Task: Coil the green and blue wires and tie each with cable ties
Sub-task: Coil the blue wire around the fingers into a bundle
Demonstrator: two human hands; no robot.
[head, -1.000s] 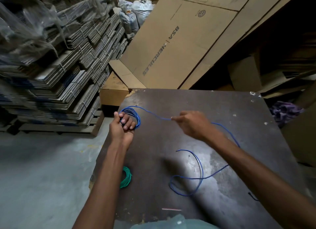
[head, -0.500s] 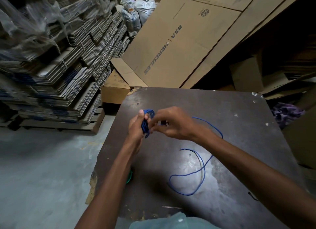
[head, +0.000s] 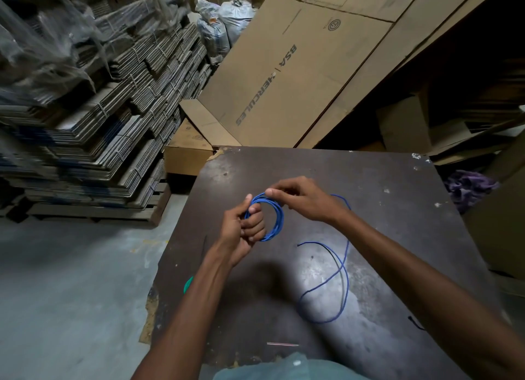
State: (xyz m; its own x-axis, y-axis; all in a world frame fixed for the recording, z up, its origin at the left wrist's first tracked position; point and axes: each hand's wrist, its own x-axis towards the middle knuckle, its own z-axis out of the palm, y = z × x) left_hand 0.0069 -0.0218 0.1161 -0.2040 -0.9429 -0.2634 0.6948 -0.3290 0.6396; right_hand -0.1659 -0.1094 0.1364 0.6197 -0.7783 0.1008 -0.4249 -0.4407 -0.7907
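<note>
1. While the left hand grips one blue wire coil above the table, the right hand pinches its top.
2. One green wire peeks beside the left forearm.
3. Cardboard sheets lean behind.

The blue wire now forms a wider round coil beside the left hand, where a second ago it was a small bunch at those fingers. The right hand, earlier stretched out with a taut strand, now pinches the coil's top. The loose tail on the worktop lies shorter and nearer the right wrist.
</note>
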